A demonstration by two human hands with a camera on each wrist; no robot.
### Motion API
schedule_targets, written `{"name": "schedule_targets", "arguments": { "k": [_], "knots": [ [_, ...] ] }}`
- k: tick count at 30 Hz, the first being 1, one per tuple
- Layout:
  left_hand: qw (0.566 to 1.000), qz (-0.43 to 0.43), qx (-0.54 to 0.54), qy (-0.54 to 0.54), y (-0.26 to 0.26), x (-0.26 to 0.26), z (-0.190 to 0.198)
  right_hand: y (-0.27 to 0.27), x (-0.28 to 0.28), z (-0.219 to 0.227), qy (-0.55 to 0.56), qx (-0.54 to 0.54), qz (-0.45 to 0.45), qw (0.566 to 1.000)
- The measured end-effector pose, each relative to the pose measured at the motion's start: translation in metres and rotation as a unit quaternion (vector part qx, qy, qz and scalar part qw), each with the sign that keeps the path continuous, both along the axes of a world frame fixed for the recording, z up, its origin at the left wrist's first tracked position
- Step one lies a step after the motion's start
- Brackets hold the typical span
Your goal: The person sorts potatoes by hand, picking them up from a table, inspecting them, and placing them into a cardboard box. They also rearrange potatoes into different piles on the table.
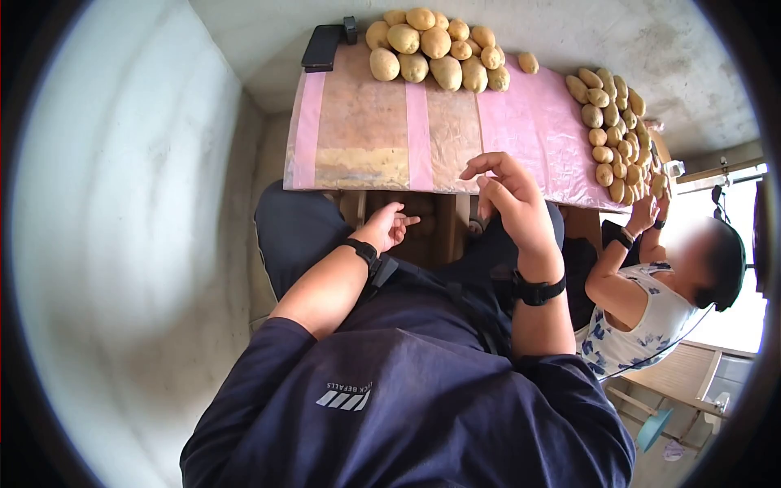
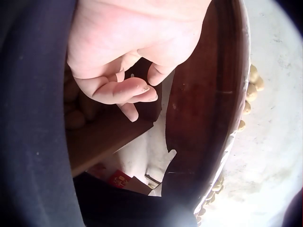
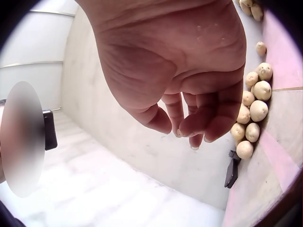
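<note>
My left hand [image 1: 389,228] hangs below the table's front edge with loosely bent fingers and holds nothing. Under it, in the left wrist view, is a brown box [image 2: 109,137] with potatoes [image 2: 75,119] in its shadowed inside. Raised near the front edge of the table [image 1: 358,122], my right hand [image 1: 517,203] also holds nothing, its fingers loosely curled. In the right wrist view the palm [image 3: 175,52] shows, with potatoes [image 3: 259,110] beyond the fingers. A heap of potatoes [image 1: 436,42] lies along the table's back edge, and a single potato [image 1: 528,63] sits to its right.
A second heap of potatoes [image 1: 618,138] covers the table's right end. There another person [image 1: 643,313] sits with both hands at the potatoes. A black phone [image 1: 323,46] lies at the back left corner. A pale wall [image 1: 138,203] stands on the left.
</note>
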State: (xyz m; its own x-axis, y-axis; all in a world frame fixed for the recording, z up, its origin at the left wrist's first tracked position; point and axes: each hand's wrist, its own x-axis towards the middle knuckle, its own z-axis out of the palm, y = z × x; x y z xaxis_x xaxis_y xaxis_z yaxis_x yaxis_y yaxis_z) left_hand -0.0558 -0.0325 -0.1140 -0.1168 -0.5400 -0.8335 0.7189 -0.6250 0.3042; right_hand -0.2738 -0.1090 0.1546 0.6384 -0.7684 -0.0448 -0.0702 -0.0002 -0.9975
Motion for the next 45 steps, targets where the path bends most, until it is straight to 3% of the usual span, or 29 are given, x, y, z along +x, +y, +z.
{"name": "schedule_targets", "arguments": {
  "k": [7,12,15,18,19,20,24,26,34,45],
  "knots": [
    [1.000,0.012,-0.009,0.021,-0.003,-0.005,0.002,-0.057,0.026,-0.019,0.023,-0.036,-0.042,0.998],
    [0.999,0.017,-0.024,0.013,-0.005,-0.003,-0.001,-0.118,0.068,-0.019,0.028,-0.038,-0.032,0.998],
    [0.999,0.028,-0.030,0.007,-0.005,0.002,-0.006,-0.159,0.102,-0.022,0.087,-0.068,-0.053,0.992],
    [0.997,0.040,-0.046,0.047,-0.007,0.003,-0.009,-0.200,0.130,-0.024,0.137,-0.141,-0.033,0.980],
    [0.997,0.038,-0.049,0.042,-0.008,0.002,-0.008,-0.216,0.141,-0.025,0.226,-0.251,-0.040,0.940],
    [0.997,0.039,-0.050,0.036,-0.009,0.002,-0.009,-0.220,0.152,-0.020,0.309,-0.353,-0.046,0.882],
    [0.997,0.030,-0.046,0.048,-0.011,0.000,-0.010,-0.239,0.178,0.009,0.334,-0.303,-0.025,0.892],
    [0.998,0.021,-0.047,0.039,-0.014,0.003,-0.004,-0.258,0.195,0.005,0.382,-0.347,-0.057,0.854],
    [0.997,0.027,-0.063,0.044,-0.017,0.005,-0.006,-0.290,0.221,-0.010,0.423,-0.404,-0.035,0.810],
    [0.997,0.018,-0.074,0.008,-0.014,0.011,-0.005,-0.276,0.229,-0.002,0.456,-0.421,-0.004,0.784]
  ]
}}
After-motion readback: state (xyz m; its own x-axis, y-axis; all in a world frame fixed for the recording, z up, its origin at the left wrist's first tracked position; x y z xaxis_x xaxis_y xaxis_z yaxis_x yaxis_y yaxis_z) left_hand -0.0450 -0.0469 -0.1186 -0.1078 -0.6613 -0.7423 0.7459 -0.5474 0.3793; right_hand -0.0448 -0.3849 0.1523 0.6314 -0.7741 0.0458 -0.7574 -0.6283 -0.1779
